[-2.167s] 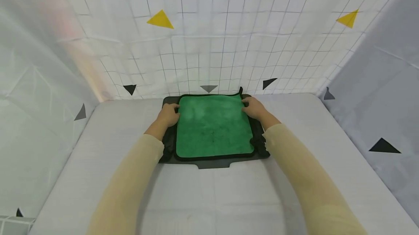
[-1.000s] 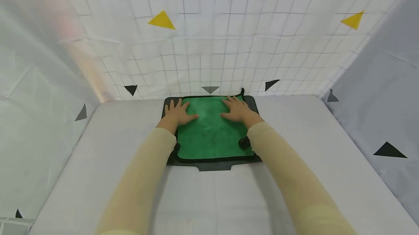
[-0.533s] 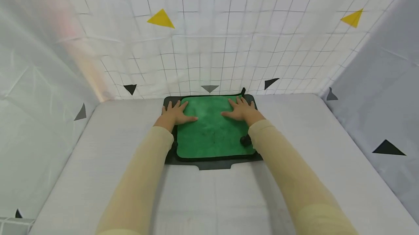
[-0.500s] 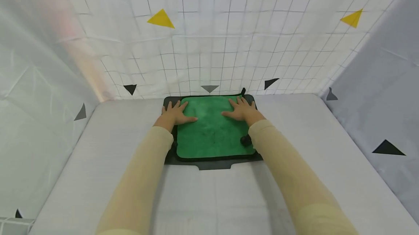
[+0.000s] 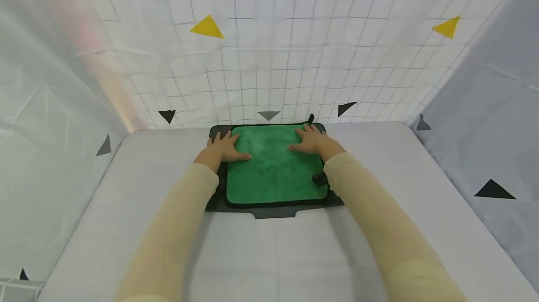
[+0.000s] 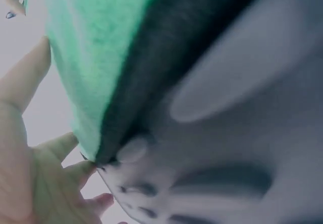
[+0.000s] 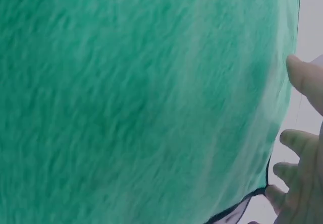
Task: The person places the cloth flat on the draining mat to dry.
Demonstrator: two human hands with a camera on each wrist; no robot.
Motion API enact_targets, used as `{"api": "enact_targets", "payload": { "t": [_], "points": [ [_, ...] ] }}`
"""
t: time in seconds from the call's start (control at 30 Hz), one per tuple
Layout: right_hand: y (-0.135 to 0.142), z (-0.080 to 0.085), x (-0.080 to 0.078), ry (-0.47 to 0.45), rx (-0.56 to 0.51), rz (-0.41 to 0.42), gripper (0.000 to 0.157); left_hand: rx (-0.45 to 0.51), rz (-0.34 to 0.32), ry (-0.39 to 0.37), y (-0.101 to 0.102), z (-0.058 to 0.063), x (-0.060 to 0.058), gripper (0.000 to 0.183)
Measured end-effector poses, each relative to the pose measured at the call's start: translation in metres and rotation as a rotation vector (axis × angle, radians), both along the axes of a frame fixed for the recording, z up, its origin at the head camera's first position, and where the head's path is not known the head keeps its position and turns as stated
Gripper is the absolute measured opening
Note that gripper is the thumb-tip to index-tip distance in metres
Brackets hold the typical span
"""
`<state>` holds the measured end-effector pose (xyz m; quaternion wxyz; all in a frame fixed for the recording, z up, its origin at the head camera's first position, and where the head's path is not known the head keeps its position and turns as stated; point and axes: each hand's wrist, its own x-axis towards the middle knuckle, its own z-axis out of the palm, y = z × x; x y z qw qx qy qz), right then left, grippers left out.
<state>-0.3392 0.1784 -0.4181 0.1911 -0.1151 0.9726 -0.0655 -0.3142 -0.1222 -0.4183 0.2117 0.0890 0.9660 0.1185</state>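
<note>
A green plush cloth (image 5: 273, 176) with a black border lies spread over a dark grey plastic board (image 5: 275, 212). My left hand (image 5: 225, 149) rests on the cloth's far left part, fingers spread and reaching over its edge toward the board. On the far right part my right hand (image 5: 313, 142) lies with its fingers straight and apart. The left wrist view shows the cloth's black edge (image 6: 136, 77) beside the board's moulded recesses (image 6: 222, 183). Green pile (image 7: 126, 108) fills most of the right wrist view, with fingertips touching its far side.
A black loop (image 5: 310, 118) sticks up at the cloth's far right corner. Below the right wrist hangs a small black wrist camera (image 5: 320, 179). The board stands on a white table (image 5: 269, 264), close to a grid-lined white sheet (image 5: 269, 73) behind.
At first both hands pinched the cloth's side edges; then they opened and moved inward to lie spread on top. Over the last second they shift slightly outward, the cloth staying put.
</note>
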Motion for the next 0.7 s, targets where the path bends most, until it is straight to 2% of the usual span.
{"api": "enact_targets", "payload": {
  "t": [0.1, 0.2, 0.4, 0.6, 0.7],
  "points": [
    [-0.008, 0.001, 0.002, -0.016, -0.021, 0.067, 0.09, -0.018, -0.021, -0.015, 0.005, 0.004, 0.006, 0.101],
    [-0.009, -0.001, 0.005, -0.051, 0.011, 0.117, 0.095, -0.046, -0.045, -0.043, 0.009, 0.008, 0.013, 0.105],
    [0.008, -0.002, 0.011, -0.064, 0.066, 0.091, 0.101, -0.107, -0.086, -0.059, 0.006, 0.012, 0.022, 0.109],
    [0.019, -0.001, 0.017, -0.068, 0.021, 0.093, 0.101, -0.106, -0.101, -0.027, -0.003, 0.01, 0.026, 0.106],
    [0.021, 0.002, 0.024, -0.048, -0.013, 0.118, 0.096, -0.117, -0.122, -0.017, -0.006, 0.01, 0.033, 0.104]
  ]
}}
